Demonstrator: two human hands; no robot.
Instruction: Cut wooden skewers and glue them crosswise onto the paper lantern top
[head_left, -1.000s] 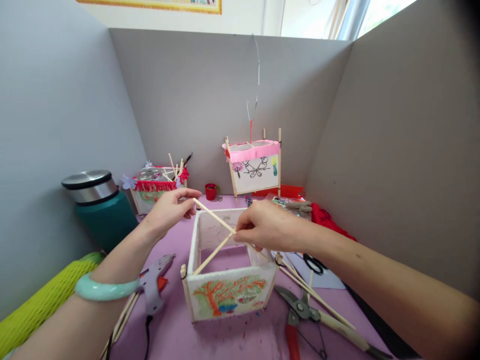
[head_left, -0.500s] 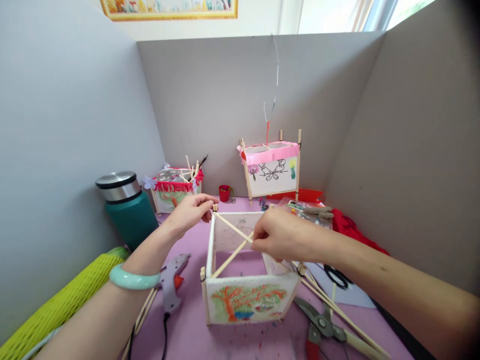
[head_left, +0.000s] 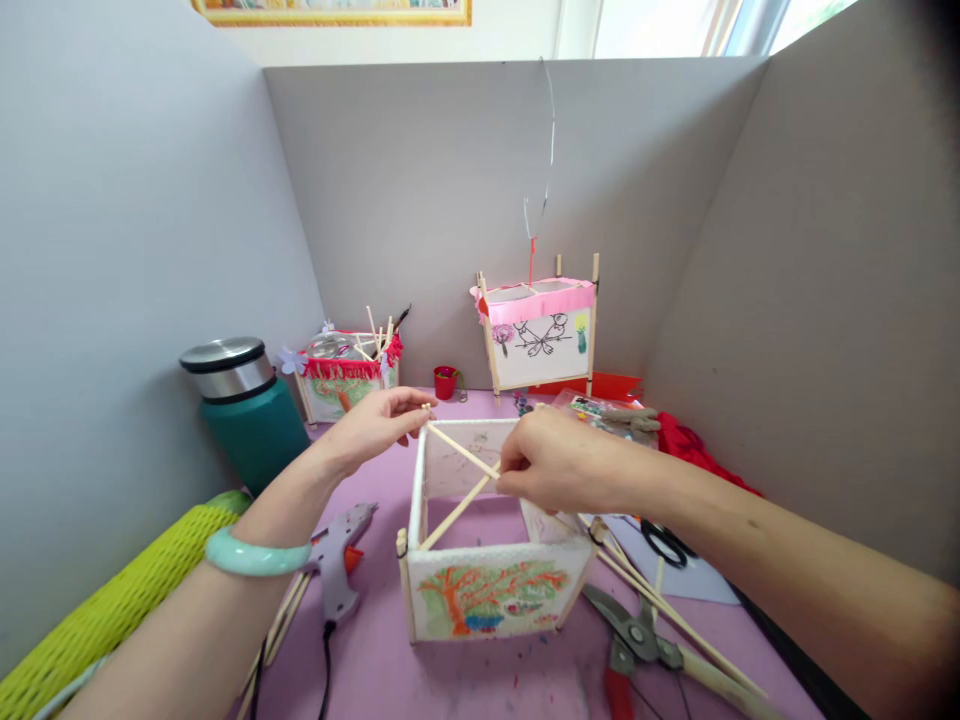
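Note:
A box-shaped paper lantern (head_left: pixel 491 598) with wooden corner posts and white padded edges stands before me; its near panel shows an orange-and-green tree drawing. Two thin wooden sticks (head_left: pixel 459 447) cross over its open top. My right hand (head_left: pixel 546 452) pinches one stick close to the crossing, and hides its far end. At the far left corner, the thumb and fingers of my left hand (head_left: pixel 381 422) close around the top of the corner post (head_left: pixel 428 410). A pale green bangle (head_left: pixel 256 552) is on my left wrist.
Left of the lantern lie a glue gun (head_left: pixel 343 565), a teal bottle (head_left: pixel 251 425) and a yellow-green mesh roll (head_left: pixel 124 620). Pruning shears (head_left: pixel 637 635), loose sticks (head_left: pixel 697 640) and scissors (head_left: pixel 664 545) lie right. Behind stand a pink-trimmed lantern (head_left: pixel 540 345) and a red-fringed box (head_left: pixel 345 395).
The whole view has shifted slightly, with everything a little higher and further left. Both hands keep their places on the lantern and stick.

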